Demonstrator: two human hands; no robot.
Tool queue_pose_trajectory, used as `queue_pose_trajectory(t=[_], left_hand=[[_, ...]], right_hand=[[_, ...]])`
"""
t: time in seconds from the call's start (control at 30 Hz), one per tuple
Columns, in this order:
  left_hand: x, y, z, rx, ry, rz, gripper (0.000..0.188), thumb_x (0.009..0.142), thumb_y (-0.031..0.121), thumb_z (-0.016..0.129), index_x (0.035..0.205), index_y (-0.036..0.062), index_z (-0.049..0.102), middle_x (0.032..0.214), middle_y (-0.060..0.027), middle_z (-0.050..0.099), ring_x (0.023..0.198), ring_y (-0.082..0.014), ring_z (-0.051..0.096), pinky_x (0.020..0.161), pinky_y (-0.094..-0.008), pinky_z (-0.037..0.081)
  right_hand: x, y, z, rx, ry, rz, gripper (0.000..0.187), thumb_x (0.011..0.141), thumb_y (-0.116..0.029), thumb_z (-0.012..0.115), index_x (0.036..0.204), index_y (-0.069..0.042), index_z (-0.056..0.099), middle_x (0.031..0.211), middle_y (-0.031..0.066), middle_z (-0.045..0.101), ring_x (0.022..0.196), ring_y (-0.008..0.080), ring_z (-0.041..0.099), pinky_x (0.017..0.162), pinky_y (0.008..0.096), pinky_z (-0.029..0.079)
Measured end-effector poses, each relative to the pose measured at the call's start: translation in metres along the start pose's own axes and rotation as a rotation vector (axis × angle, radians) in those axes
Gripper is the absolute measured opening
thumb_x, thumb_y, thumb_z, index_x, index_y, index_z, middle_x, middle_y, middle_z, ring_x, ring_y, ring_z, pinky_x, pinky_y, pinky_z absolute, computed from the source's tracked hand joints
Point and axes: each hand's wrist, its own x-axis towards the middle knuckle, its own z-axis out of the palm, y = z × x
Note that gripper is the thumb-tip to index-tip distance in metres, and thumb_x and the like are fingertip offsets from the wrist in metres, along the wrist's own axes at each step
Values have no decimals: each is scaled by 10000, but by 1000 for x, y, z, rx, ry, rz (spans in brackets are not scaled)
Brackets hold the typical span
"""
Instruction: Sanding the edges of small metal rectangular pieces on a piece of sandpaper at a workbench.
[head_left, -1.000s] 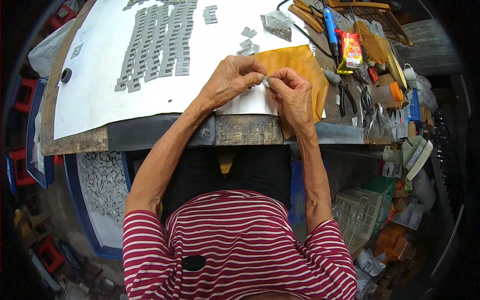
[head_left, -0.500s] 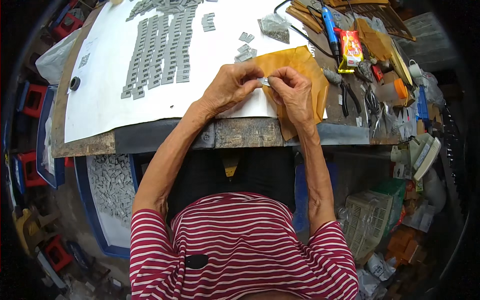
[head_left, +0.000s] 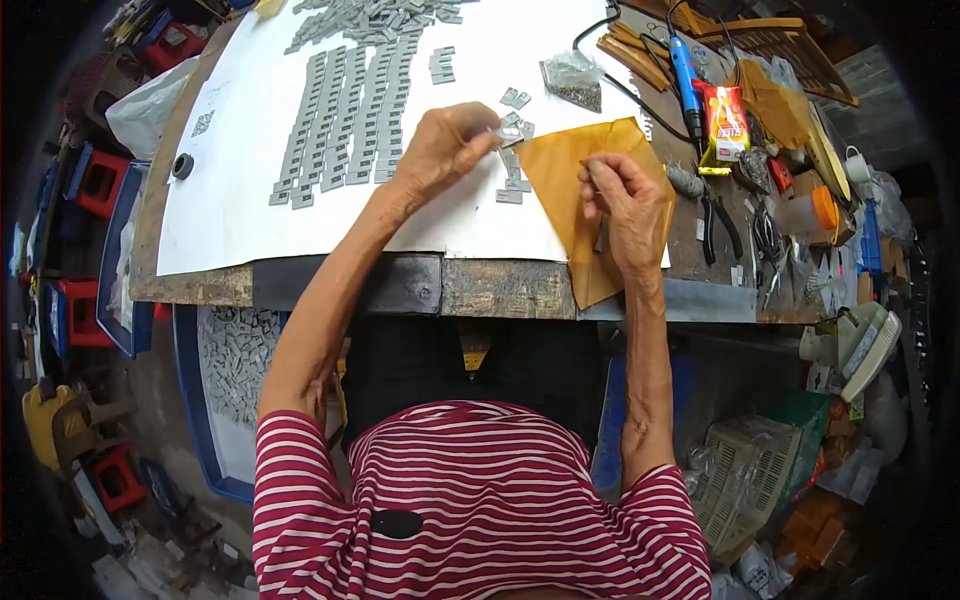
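Observation:
My left hand (head_left: 440, 155) is over the white sheet (head_left: 220, 235), its thumb and forefinger pinching a small grey rectangular piece (head_left: 509, 137), slightly blurred. Loose pieces of the same kind (head_left: 510, 196) lie beside and beyond those fingertips. To the right, my right hand (head_left: 625, 205) is above a sheet of brown paper (head_left: 555, 165). Its thumb and forefinger are pressed together and the other fingers curled; whatever sits between them is too small to make out. The two hands are apart.
Long rows of grey pieces (head_left: 345, 120) lie left of my hands, below a heap (head_left: 375, 20). A bag of small parts (head_left: 573, 82), blue electric screwdriver (head_left: 685, 72), red-yellow packet (head_left: 725, 125) and pliers (head_left: 720, 230) are on the right. A black ring (head_left: 182, 166) lies far left.
My hands have separated. The left moved left with the small grey piece, while the right drew back to the right over the brown paper. The whole view has shifted slightly.

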Motion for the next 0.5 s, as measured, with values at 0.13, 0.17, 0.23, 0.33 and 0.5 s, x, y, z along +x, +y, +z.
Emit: queue_pose_trajectory(t=[0.13,0.17,0.23,0.33,0.5], left_hand=[[16,-30,-9,159,135,-122,161,779,91,617,897,-19,623,699,-68,637,587,-105,559,523,-223,447],[18,-40,-10,128,235,-106,137,719,119,615,803,11,623,625,-112,600,538,-202,567,518,-307,450],[25,-53,-13,208,278,-83,150,705,125,613,803,12,629,632,-119,605,543,-224,576,525,-317,453],[29,-60,-13,255,320,-124,177,674,138,601,801,24,648,690,-135,625,606,-275,598,601,-378,443],[34,-57,-13,439,276,-218,144,701,123,584,792,31,646,793,-127,635,740,-269,599,701,-417,363]], right_hand=[[-5,3,-25,-91,94,-64,159,847,-104,556,889,44,595,728,53,590,561,68,519,481,183,418],[-8,3,-30,-78,124,-58,156,845,-98,553,890,46,594,729,55,591,563,69,519,479,185,417],[-11,6,-40,-82,202,-77,144,842,-79,548,889,49,594,728,60,590,562,71,510,473,186,406],[-16,8,-54,-104,254,-126,136,845,-69,541,887,51,589,729,58,586,549,66,493,469,184,390],[-23,19,-73,-126,364,-97,119,848,-81,544,876,28,582,677,33,557,503,57,478,435,176,365]])
